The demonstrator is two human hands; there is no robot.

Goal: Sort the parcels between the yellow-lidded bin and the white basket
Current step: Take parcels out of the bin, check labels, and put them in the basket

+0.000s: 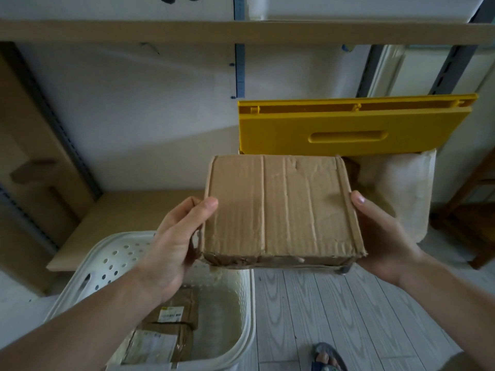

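No writing legible on the cardboard box (281, 207); your left hand (174, 236) and right hand (385, 234) grip its sides, thumbs on top.

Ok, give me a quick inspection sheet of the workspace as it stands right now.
Surface: pale plank floor; low wooden shelf board behind.
Job's things: cardboard parcel held in the air; white basket holds taped parcels; bin, yellow lid raised.
Clutter: nothing seen.
Grippers: left hand and right hand grip the parcel's sides.
Cables: nothing seen.
Surroundings: metal shelving uprights, white wall, sandalled foot.
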